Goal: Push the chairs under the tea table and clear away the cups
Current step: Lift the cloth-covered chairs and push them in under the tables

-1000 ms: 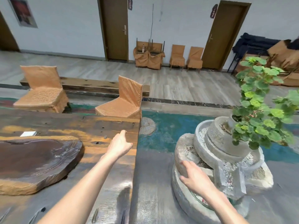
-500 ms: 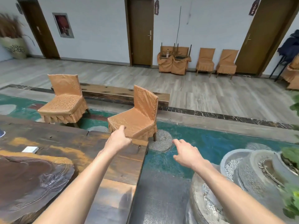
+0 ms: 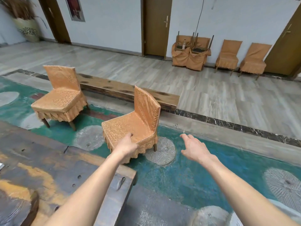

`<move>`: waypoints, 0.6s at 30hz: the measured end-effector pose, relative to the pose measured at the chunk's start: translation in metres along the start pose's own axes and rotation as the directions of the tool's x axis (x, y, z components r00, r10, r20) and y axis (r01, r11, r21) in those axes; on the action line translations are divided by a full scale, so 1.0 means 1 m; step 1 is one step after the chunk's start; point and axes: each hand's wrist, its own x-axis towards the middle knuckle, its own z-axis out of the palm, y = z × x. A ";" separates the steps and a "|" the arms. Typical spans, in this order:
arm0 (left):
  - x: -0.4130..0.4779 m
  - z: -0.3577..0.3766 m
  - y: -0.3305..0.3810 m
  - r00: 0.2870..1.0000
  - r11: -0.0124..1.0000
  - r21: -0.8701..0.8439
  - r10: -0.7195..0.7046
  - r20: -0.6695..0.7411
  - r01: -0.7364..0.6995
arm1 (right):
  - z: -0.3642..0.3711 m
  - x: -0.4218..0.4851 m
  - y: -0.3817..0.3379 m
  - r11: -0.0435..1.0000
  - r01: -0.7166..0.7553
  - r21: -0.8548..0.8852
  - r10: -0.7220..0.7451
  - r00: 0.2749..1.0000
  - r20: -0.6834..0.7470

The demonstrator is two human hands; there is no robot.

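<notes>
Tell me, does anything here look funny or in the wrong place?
Yes. By the far wall, two chairs lie upside down on others, legs up. The nearest chair stands askew, not pushed under the tea table.

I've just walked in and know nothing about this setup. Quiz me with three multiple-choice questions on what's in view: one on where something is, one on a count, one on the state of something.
1. Where is the nearest chair relative to the tea table?
A. Tucked under it
B. Out on the green floor, past its corner
C. Lying on its side on top of it

2. How many chairs stand pulled out by the tea table?
A. One
B. Two
C. Four

3. How is the person's right hand?
A. Open, holding nothing
B. Gripping a cup
C. Clamped on a chair back

Answers:
1 B: all of the nearest chair stands clear of the table edge.
2 B: there is the nearest chair and a second chair to its left.
3 A: its fingers are spread above the floor and hold nothing.
</notes>
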 end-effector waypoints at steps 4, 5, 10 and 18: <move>0.087 0.013 0.024 1.000 1.000 -0.016 -0.005 -0.005 0.005 | -0.015 0.093 0.017 0.999 0.036 -0.023 -0.036 0.999 -0.008; 0.108 0.016 0.030 1.000 1.000 -0.023 -0.013 -0.004 0.013 | -0.019 0.115 0.020 0.999 0.044 -0.024 -0.044 0.999 -0.009; 0.236 0.030 0.056 0.995 0.987 -0.132 -0.086 0.049 0.092 | -0.036 0.239 0.036 0.998 0.058 -0.040 -0.058 0.998 0.015; 0.390 0.049 0.101 0.973 0.963 -0.165 -0.192 0.130 0.212 | -0.067 0.401 0.057 0.989 0.090 -0.115 -0.075 0.988 0.135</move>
